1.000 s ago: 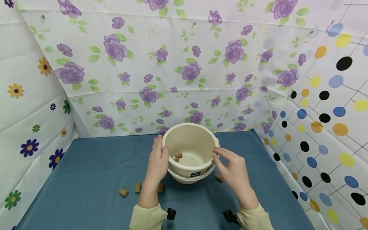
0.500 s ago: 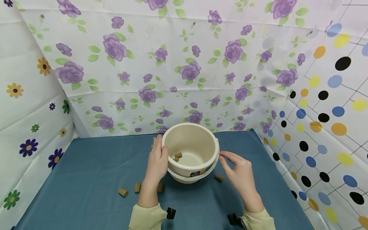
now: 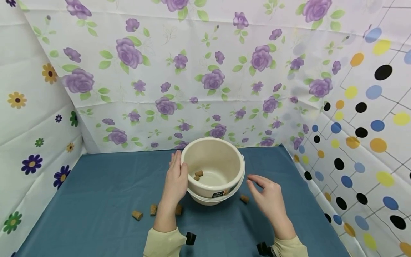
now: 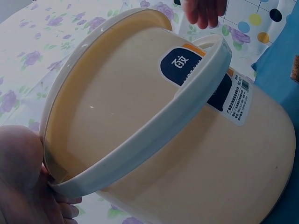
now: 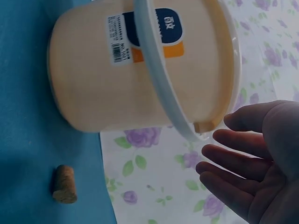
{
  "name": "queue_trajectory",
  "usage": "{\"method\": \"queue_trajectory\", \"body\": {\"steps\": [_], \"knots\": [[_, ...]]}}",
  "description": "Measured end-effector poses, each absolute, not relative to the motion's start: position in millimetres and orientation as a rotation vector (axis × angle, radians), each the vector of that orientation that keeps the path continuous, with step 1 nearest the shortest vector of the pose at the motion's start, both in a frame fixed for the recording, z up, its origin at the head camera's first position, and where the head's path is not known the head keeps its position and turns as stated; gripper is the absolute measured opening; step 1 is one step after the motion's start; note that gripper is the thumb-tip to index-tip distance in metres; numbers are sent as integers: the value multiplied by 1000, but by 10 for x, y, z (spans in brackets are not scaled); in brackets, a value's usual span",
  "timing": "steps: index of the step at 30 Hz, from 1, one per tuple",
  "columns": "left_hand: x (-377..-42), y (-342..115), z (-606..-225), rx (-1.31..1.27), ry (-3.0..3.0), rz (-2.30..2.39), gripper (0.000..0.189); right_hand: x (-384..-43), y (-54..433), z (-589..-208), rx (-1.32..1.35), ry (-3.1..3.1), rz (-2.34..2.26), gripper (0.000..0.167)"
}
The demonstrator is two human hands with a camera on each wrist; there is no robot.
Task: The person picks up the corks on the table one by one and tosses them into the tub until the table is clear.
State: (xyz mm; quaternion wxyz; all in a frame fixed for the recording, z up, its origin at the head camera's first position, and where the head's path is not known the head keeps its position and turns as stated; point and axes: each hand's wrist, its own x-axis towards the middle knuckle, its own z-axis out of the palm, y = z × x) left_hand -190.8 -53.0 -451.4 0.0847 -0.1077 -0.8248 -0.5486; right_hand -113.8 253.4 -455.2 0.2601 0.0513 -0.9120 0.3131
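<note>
A cream bucket point(image 3: 212, 157) stands on the blue cloth, its white handle point(image 4: 159, 126) hanging down across the labelled front. Two corks point(image 3: 199, 173) lie at the bottom inside. Against the bucket's left side rests my left hand point(image 3: 176, 176), fingers straight along the outer wall and thumb near the rim. My right hand point(image 3: 265, 196) is just off the bucket's right side, holding nothing. In the right wrist view its fingers point(image 5: 229, 163) are relaxed and spread beside the rim. Below that hand a cork point(image 5: 65, 184) lies on the cloth.
More corks lie left of the bucket: one farthest left point(image 3: 137, 215), another cork point(image 3: 153, 210) beside it, and a third cork point(image 3: 178, 209) partly behind my left wrist. Flowered sheets point(image 3: 167, 71) rise behind; a dotted sheet point(image 3: 363, 150) borders the right.
My right hand has left the bucket's rim and moved right and slightly down, uncovering more of the cork beside it. The left hand and bucket stay in place.
</note>
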Motion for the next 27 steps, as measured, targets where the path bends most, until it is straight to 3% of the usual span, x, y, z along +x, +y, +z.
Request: {"method": "queue_trajectory", "body": {"steps": [27], "knots": [[-1908, -538, -4509, -326, -2468, -1645, 63, -1220, 2624, -4779, 81, -2620, 802, 24]]}}
